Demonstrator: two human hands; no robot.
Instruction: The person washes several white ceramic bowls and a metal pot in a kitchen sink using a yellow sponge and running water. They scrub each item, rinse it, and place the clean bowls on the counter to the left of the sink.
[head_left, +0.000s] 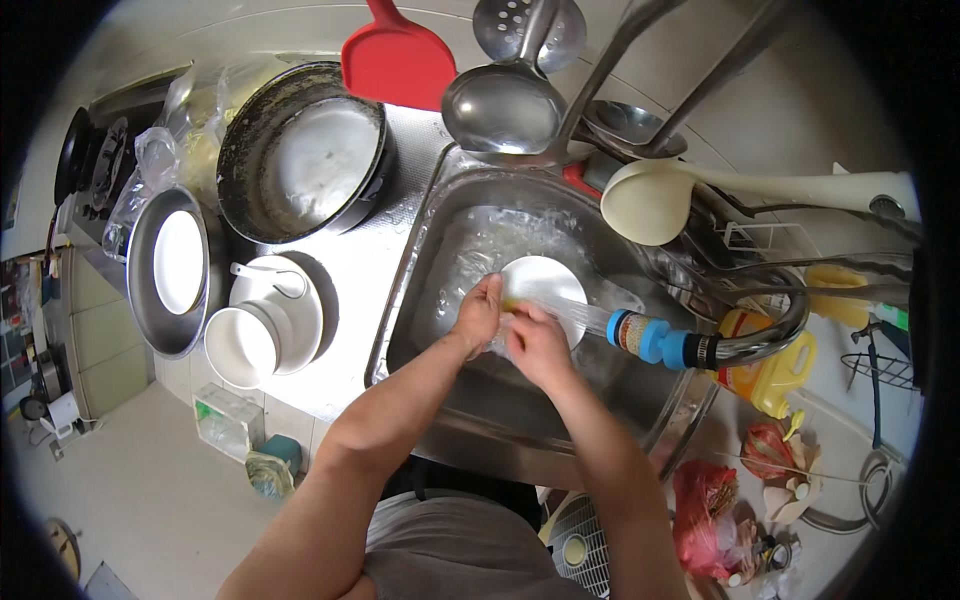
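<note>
My left hand (480, 313) and my right hand (538, 341) are close together over the metal sink (517, 420), under water that streams from a faucet filter (645, 337) with blue ends. Between the fingers is something small and yellowish, blurred by the water; my hands hide most of it, so I cannot tell what it is. A white plate or bowl (551, 281) lies in the sink just beyond my hands, partly covered by the right one. Water stands or splashes around it on the sink's bottom.
Left of the sink are a large blackened pan (247, 172), white bowls (240, 349), a white plate (311, 330) with a spoon, and a metal basin (146, 300). Ladles (502, 112) and a red spatula (397, 64) hang above. A yellow bottle (765, 375) stands right of the faucet.
</note>
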